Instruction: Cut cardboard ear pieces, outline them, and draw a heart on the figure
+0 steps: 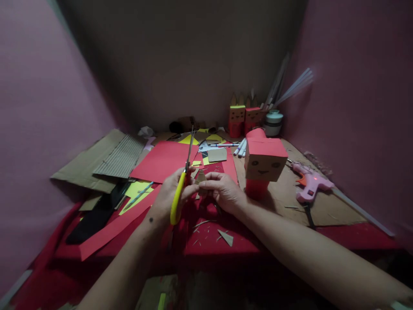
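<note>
My left hand (176, 187) is closed around a pair of scissors (177, 202) with yellow handles, its blades pointing up and away. Between the fingertips of my right hand (224, 189) is a small cut piece of brown cardboard (201, 176); my left thumb reaches its near edge. Some of the fingers behind the piece are hidden. Below the hands, a cardboard triangle (226, 237) and thin scraps lie on the red cloth (238, 241). To the right stands a cardboard box head (264, 165) with a drawn face and red top, on a red base.
A pink glue gun (312, 183) with a lit red light lies at the right on a cardboard sheet (342, 209). Red paper (164, 159), corrugated cardboard (118, 157) and a pencil (138, 196) lie left. Two similar figures (237, 118) and a lidded jar (273, 122) stand behind, near markers (240, 148).
</note>
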Demonstrator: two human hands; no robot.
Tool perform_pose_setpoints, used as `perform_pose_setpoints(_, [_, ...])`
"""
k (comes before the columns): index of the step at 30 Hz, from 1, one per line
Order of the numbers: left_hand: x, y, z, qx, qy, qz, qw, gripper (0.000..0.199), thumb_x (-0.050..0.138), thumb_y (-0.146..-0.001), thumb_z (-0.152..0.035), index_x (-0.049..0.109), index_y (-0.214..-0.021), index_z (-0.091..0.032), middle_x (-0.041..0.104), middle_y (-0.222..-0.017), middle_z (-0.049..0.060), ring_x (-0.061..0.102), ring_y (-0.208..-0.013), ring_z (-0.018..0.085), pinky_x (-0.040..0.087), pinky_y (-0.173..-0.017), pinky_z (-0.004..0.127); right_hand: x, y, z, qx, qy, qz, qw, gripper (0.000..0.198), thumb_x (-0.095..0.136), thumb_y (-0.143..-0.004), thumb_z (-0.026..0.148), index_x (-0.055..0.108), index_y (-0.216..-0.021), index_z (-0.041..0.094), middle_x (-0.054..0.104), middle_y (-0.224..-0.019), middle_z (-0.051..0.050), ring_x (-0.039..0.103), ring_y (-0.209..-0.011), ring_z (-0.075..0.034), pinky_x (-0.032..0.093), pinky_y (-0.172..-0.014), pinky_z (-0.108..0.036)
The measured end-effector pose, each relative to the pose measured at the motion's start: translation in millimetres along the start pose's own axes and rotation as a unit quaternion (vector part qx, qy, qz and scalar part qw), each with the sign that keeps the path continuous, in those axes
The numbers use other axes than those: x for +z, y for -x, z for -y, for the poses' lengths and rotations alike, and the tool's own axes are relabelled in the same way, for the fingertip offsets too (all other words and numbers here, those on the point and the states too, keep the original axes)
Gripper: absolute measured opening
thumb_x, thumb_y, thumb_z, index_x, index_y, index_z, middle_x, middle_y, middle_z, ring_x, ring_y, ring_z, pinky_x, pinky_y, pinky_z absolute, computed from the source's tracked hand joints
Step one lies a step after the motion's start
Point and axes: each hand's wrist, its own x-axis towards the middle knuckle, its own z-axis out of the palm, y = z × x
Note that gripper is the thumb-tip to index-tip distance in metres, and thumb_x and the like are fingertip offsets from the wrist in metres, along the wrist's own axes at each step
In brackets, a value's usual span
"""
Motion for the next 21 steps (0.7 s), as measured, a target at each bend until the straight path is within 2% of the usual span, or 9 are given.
perform_pose_setpoints(3, [-7, 1, -7, -0.009, -0.008, 0.028, 1.0, 0.033, 0.078, -0.109, -0.041, 0.072, -0.132, -0.018, 0.076, -0.112, 0.005, 0.074, -0.085, 0.018, 0.067, -0.074, 0.035, 8, 6, 9, -0.029, -0.022, 0.016, 0.999, 0.028, 0.102, -0.067, 0.021, 0.078, -0.081, 0.019, 0.08, -0.084, 0.0, 0.071, -0.076, -0.017, 0.058, -0.076, -0.033])
perform_pose_setpoints(5, [-11, 2, -9, -0.008, -0.006, 0.03, 0.999, 0.034, 0.077, -0.109, -0.041, 0.071, -0.133, -0.018, 0.076, -0.113, 0.005, 0.074, -0.087, 0.019, 0.067, -0.076, 0.036, 13, 9, 13, -0.04, -0.032, 0.024, 0.998, 0.03, 0.098, -0.054, 0.015, 0.08, -0.078, 0.021, 0.081, -0.083, -0.001, 0.072, -0.079, -0.02, 0.057, -0.081, -0.036])
perform_pose_setpoints(9, [-11, 4, -4, -0.009, 0.001, 0.02, 1.0, 0.034, 0.077, -0.108, -0.042, 0.071, -0.133, -0.018, 0.076, -0.114, 0.005, 0.075, -0.09, 0.02, 0.068, -0.08, 0.038, 17, 10, 15, -0.041, -0.037, 0.032, 0.998, 0.029, 0.091, -0.051, 0.012, 0.082, -0.076, 0.023, 0.079, -0.079, 0.0, 0.069, -0.08, -0.021, 0.055, -0.087, -0.039])
perform_pose_setpoints(14, [-9, 5, -2, -0.012, 0.006, 0.006, 1.0, 0.034, 0.077, -0.109, -0.041, 0.071, -0.133, -0.018, 0.076, -0.115, 0.006, 0.075, -0.09, 0.02, 0.068, -0.079, 0.038, 15, 9, 13, -0.033, -0.039, 0.027, 0.998, 0.025, 0.085, -0.052, 0.013, 0.081, -0.075, 0.023, 0.077, -0.076, 0.0, 0.068, -0.078, -0.02, 0.053, -0.083, -0.037])
perform_pose_setpoints(17, [-9, 5, -8, -0.016, 0.006, 0.016, 1.0, 0.033, 0.079, -0.108, -0.039, 0.072, -0.132, -0.018, 0.076, -0.116, 0.006, 0.075, -0.092, 0.02, 0.068, -0.081, 0.039, 15, 11, 14, -0.032, -0.033, 0.021, 0.999, 0.025, 0.091, -0.054, 0.016, 0.08, -0.076, 0.022, 0.08, -0.082, -0.002, 0.068, -0.077, -0.02, 0.055, -0.083, -0.038])
perform_pose_setpoints(21, [-2, 6, -9, -0.026, 0.009, 0.009, 1.0, 0.033, 0.079, -0.108, -0.039, 0.072, -0.132, -0.018, 0.076, -0.114, 0.005, 0.074, -0.088, 0.019, 0.067, -0.076, 0.036, 14, 10, 12, -0.032, -0.016, 0.011, 0.999, 0.027, 0.099, -0.062, 0.025, 0.077, -0.076, 0.021, 0.081, -0.083, -0.004, 0.069, -0.073, -0.019, 0.055, -0.074, -0.035])
